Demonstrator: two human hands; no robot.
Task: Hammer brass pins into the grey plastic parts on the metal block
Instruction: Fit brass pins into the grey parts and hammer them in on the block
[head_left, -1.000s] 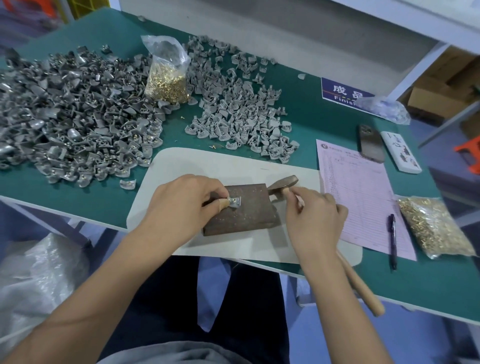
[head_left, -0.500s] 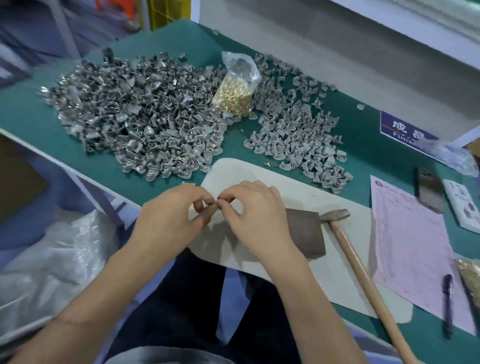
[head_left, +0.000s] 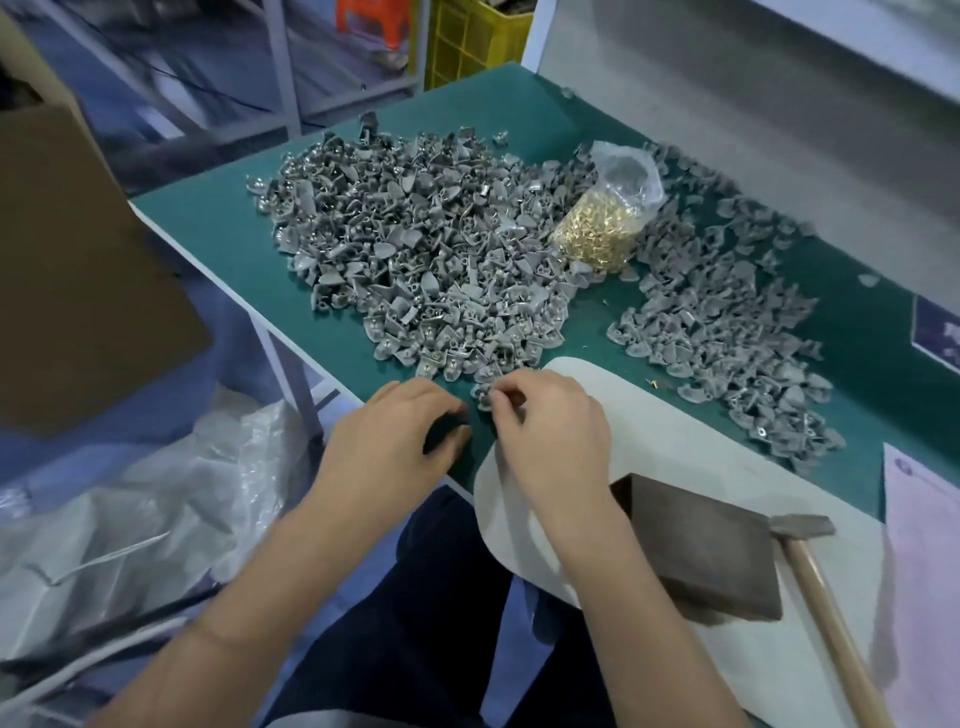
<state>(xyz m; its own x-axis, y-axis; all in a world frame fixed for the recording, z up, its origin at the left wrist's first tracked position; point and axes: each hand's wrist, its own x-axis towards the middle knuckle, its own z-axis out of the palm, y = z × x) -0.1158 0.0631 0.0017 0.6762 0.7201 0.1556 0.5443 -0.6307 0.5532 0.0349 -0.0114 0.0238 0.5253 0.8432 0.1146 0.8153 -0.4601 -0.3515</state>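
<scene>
My right hand (head_left: 550, 436) pinches a small grey plastic part (head_left: 485, 401) at the near edge of the big pile of grey parts (head_left: 426, 260). Just left of it, my left hand (head_left: 400, 441) hovers over the green table with fingers loosely curled and nothing in them. The dark metal block (head_left: 701, 551) lies bare on the white mat (head_left: 675, 431), to the right of my right forearm. A hammer lies beside the block, its head (head_left: 802, 526) touching the block's far corner and its wooden handle (head_left: 836, 639) pointing toward me. A clear bag of brass pins (head_left: 602, 228) stands between the two piles.
A smaller pile of grey parts (head_left: 727, 338) spreads behind the mat at the right. A pink paper form (head_left: 924, 571) lies at the right edge. Left of the table are a cardboard box (head_left: 78, 260) and a clear plastic bag (head_left: 130, 519). A few loose pins (head_left: 653, 384) lie on the mat's far edge.
My right hand let go of the hammer, which now lies by the block. Both hands moved left off the block to the big pile's edge; my left hand released the part.
</scene>
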